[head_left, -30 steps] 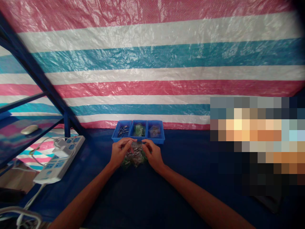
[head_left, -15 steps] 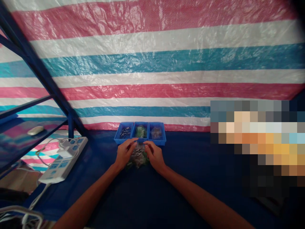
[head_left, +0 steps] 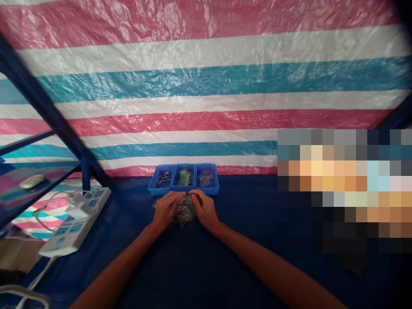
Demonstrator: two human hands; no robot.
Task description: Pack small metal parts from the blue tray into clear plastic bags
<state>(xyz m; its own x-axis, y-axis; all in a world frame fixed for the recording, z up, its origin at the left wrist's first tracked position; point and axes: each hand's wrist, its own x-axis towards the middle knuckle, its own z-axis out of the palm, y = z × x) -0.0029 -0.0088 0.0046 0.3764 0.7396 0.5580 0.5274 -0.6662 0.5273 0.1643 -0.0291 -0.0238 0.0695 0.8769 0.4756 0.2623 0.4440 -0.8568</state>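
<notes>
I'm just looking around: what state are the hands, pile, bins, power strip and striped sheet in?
Left hand: fingers bent at the pile; grip unclear.
Right hand: fingers bent, fingertips near the left hand's; grip unclear.
Pile: loose, jumbled, partly hidden.
Blue bins: open-topped, side by side, with contents in all three.
Power strip: a white adapter on it.
Striped sheet: hanging, wrinkled.

bare left hand [head_left: 165,211], bare right hand [head_left: 206,211], slender bare forearms [head_left: 257,255]

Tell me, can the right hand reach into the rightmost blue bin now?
Probably yes: the right hand is close in front of the blue bin, whose top looks open, with nothing seen between.
</notes>
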